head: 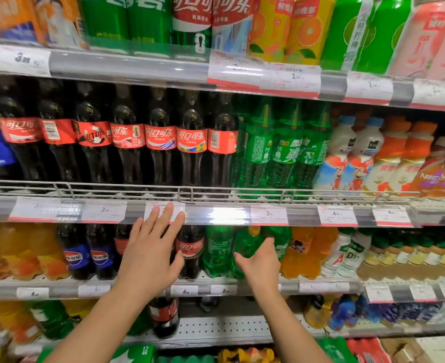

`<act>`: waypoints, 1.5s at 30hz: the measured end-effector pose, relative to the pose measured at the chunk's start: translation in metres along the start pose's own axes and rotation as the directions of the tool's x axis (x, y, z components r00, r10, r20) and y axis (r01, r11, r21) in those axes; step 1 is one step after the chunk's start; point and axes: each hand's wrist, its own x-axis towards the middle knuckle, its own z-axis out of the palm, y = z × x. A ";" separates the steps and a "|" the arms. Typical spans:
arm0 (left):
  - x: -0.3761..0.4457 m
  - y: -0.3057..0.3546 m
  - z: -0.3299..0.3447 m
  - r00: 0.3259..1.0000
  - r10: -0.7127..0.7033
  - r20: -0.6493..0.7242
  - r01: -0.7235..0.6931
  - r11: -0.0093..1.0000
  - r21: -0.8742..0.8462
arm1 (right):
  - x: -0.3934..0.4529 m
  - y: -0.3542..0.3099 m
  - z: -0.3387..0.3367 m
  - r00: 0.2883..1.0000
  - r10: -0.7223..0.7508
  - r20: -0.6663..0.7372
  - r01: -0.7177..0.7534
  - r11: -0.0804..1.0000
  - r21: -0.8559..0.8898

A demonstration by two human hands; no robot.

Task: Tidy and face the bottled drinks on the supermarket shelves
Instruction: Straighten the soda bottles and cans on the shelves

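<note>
On the third shelf down, roughly at centre: a green soda bottle point(246, 246), translucent plastic with a yellow cap, leaning with its long axis tilted, cap toward the upper right, base down toward the shelf edge. Gripped round its lower body by the right hand point(262, 263), thumb on the near left side, fingers curled round the far side. Just left of it, another upright green bottle point(217, 251), then a small cola bottle point(191, 248) with a red label facing outward. Left hand point(150, 254) spread wide and flat, fingers straight, tips overlapping a white price tag point(163, 212) on the shelf rail point(224, 214) above, holding nothing. Further left on the same shelf, blue-labelled cola bottles point(89, 254) and orange drinks. One shelf up, behind a wire guard: a row of tall dark cola bottles point(127, 142), upright, red labels turned various ways, some showing barcodes; beside them, tall green bottles point(284, 150), also upright.
</note>
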 end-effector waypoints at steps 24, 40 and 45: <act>0.004 0.015 -0.011 0.994 -0.106 -0.027 0.103 0.991 -0.083 | 0.034 -0.006 -0.046 0.950 -0.199 0.243 0.284 0.873 -0.397; 0.055 0.120 0.061 0.893 -0.415 0.175 0.448 0.777 -0.442 | 0.047 0.027 -0.070 0.920 -0.311 0.239 0.364 0.903 -0.227; 0.087 0.127 0.073 0.891 -0.392 0.230 0.436 0.879 -0.191 | 0.050 0.007 -0.050 0.894 -0.247 0.374 0.361 0.891 -0.274</act>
